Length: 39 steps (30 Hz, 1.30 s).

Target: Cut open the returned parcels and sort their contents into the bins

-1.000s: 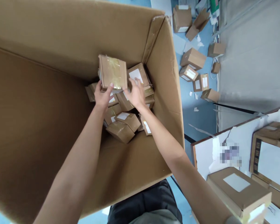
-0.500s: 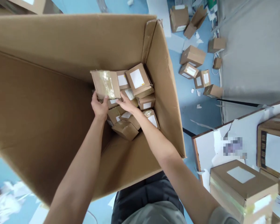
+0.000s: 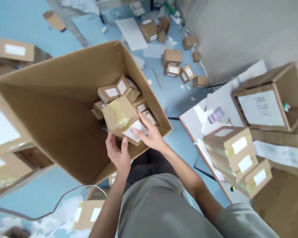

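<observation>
Large open carton (image 3: 64, 132), tall-walled, just in front of the person; table (image 3: 192, 117) off to the right, with stacked labelled boxes (image 3: 230, 148) on it. Inside the carton, small boxes (image 3: 123, 86) lie jumbled toward the far right corner, some tilted against one another. Taped box (image 3: 119, 112) held over the carton's mouth, tilted, between both hands; clearance above the heap cannot be told. Right hand (image 3: 151, 135): fingers along the box's right side, thumb pressed on the white label (image 3: 134, 131). Left hand (image 3: 119, 153): thumb and fingers spread, gripping the lower left corner; fingertips underneath hidden. Risks, as judged: the left hold looks low and corner-bound, so if the right hand eased, the box could roll off the left fingers into the heap. Catching the carton's near rim could knock it loose. Rubbing by the thumb might crease the label. Glossy tape (image 3: 121, 114) could be slippery if gripped.
</observation>
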### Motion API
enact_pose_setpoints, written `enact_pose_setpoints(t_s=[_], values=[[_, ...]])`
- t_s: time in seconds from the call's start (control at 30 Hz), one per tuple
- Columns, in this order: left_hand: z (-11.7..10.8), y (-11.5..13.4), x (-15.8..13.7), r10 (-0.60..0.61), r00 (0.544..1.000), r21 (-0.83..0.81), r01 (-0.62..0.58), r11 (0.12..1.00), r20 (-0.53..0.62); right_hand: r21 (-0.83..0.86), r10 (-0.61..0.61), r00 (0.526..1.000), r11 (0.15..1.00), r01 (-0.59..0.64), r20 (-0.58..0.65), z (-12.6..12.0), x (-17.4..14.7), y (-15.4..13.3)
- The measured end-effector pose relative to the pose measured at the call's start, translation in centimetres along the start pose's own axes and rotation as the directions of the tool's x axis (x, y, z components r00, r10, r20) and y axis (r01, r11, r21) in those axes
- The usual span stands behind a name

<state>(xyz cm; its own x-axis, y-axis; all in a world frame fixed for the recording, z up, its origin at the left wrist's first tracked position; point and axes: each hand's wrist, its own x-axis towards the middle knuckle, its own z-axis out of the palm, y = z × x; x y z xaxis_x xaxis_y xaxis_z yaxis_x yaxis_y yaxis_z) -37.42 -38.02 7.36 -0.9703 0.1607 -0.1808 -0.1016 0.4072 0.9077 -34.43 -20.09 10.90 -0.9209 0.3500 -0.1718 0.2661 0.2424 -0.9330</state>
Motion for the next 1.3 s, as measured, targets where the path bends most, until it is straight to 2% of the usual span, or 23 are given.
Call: enact_pose_setpoints(t_s=[0.07,0.13,0.23,0.3,0.43,0.5,0.6,0.7,0.8,0.87,0.93,1.0,1.07,1.13,1.2,1.23,1.3], values=[[0.4,3.0,-4.0,0.078,0.984,-0.114,-0.060,0.992,0.160,-0.002,-0.028,0.989,1.000,0.028,-0.147,-3.6,-5.3,-2.8],[1.6,5.7,-7.2,0.134,0.938,-0.172,-0.082,0.982,0.318,-0.041,-0.019,0.954,0.999,0.007,-0.298,-7.0,-10.3,-5.0],[4.7,9.6,-11.0,0.209,0.832,-0.186,-0.130,0.974,0.515,-0.084,0.012,0.849,0.994,-0.067,-0.529,-11.6,-17.6,-6.8],[7.4,12.5,-13.0,0.289,0.728,-0.236,-0.177,0.955,0.622,-0.074,0.038,0.740,0.990,-0.118,-0.671,-14.3,-22.5,-7.0],[13.7,19.5,-17.2,0.458,0.429,-0.418,-0.191,0.888,0.778,0.012,0.127,0.490,0.973,-0.230,-0.862,-18.9,-31.5,-6.2],[17.4,22.7,-19.8,0.480,0.311,-0.433,-0.211,0.876,0.820,0.061,0.164,0.386,0.962,-0.266,-0.908,-21.4,-35.1,-5.4],[23.9,25.7,-24.3,0.456,0.193,-0.412,-0.229,0.882,0.869,0.106,0.192,0.280,0.950,-0.293,-0.941,-25.7,-39.3,-3.4],[31.0,25.8,-28.6,0.439,0.132,-0.416,-0.169,0.894,0.889,0.174,0.257,0.234,0.931,-0.321,-0.938,-30.3,-42.3,0.2],[36.7,23.9,-31.6,0.368,0.115,-0.358,-0.104,0.928,0.922,0.238,0.321,0.253,0.921,-0.308,-0.913,-34.0,-44.3,4.7],[38.6,22.1,-32.4,0.337,0.141,-0.327,-0.089,0.941,0.931,0.256,0.326,0.270,0.930,-0.265,-0.906,-35.4,-45.2,7.5],[38.7,20.2,-32.2,0.336,0.182,-0.323,-0.093,0.942,0.924,0.262,0.319,0.275,0.938,-0.226,-0.907,-35.8,-45.6,9.7],[37.3,18.5,-31.3,0.318,0.228,-0.301,-0.106,0.948,0.920,0.256,0.310,0.262,0.941,-0.223,-0.914,-35.3,-45.9,11.0],[35.3,17.0,-29.9,0.272,0.292,-0.249,-0.115,0.962,0.917,0.244,0.301,0.230,0.938,-0.248,-0.926,-34.4,-46.1,11.8],[33.5,15.8,-28.1,0.230,0.373,-0.199,-0.120,0.972,0.899,0.236,0.292,0.177,0.930,-0.280,-0.940,-33.2,-46.6,12.5],[32.5,14.8,-26.1,0.197,0.441,-0.161,-0.120,0.980,0.875,0.241,0.284,0.092,0.915,-0.325,-0.954,-32.3,-48.0,13.4],[32.4,14.4,-25.1,0.176,0.463,-0.138,-0.115,0.984,0.869,0.253,0.282,0.031,0.901,-0.352,-0.959,-31.9,-49.1,14.1],[32.9,13.9,-23.4,0.115,0.479,-0.079,-0.094,0.992,0.870,0.309,0.283,-0.124,0.857,-0.413,-0.951,-31.6,-52.1,15.8]])
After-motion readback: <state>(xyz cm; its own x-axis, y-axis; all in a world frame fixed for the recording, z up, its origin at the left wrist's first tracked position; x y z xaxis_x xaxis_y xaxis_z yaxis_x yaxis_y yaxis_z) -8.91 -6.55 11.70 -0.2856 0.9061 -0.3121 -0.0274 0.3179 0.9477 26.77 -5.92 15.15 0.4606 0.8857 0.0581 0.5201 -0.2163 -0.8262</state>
